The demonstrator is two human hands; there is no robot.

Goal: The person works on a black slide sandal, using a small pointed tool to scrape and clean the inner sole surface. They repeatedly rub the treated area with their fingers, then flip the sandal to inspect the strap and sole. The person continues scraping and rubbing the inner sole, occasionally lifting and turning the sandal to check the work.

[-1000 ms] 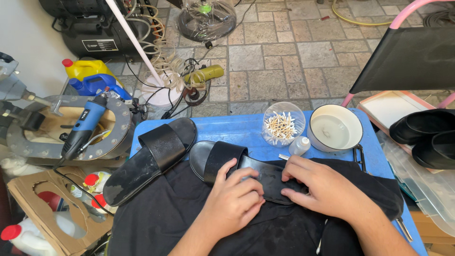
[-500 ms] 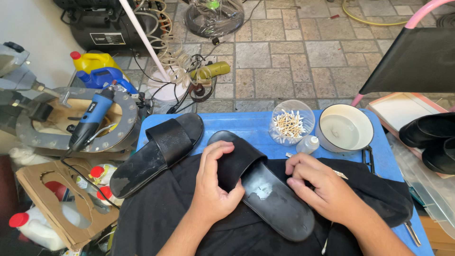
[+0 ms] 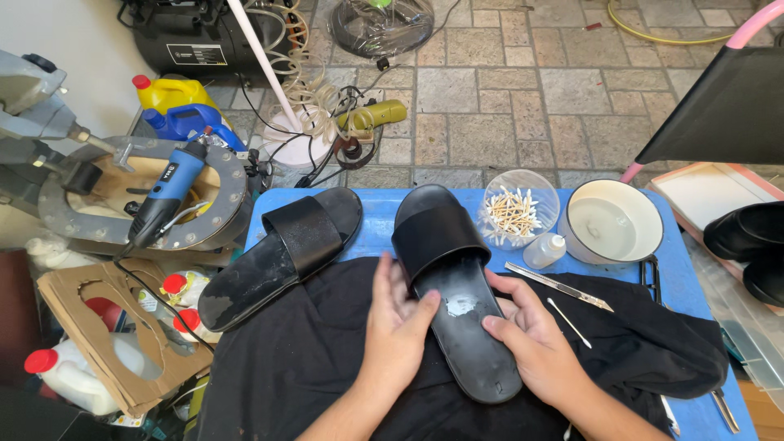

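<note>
- Plainly, from the head view, both hands grip one black rubber slide sandal (image 3: 457, 302), which lies sole-down on a black cloth (image 3: 327, 359) spread over the blue table (image 3: 694, 302), its toe pointing away from the person.
- The left hand (image 3: 396, 327) is curled round the sandal's left edge, thumb lying on the footbed beside a pale wet-looking patch (image 3: 463, 305); it holds the sandal, not empty.
- The right hand (image 3: 531, 343) cups the right edge, thumb pressed onto the footbed below the patch, fingers tucked beneath the rim.
- A second black slide sandal (image 3: 282, 253) lies to the left, half on the cloth and apart from both hands.
- Behind the held sandal stand a clear round tub of cotton swabs (image 3: 518, 208), a small clear squeeze bottle (image 3: 545, 250) and a white bowl of clear liquid (image 3: 612, 220).
- A slim metal tool (image 3: 555, 286) and a loose cotton swab (image 3: 569, 322) rest on the cloth just right of the right hand.
- Left of the table, a blue rotary tool (image 3: 167, 192) lies on a round metal stand.
- As a judgement, handling goes best with both thumbs bracing the footbed flat while the sandal stays supported by the cloth, keeping fingers off the wet patch so it is not smeared.
</note>
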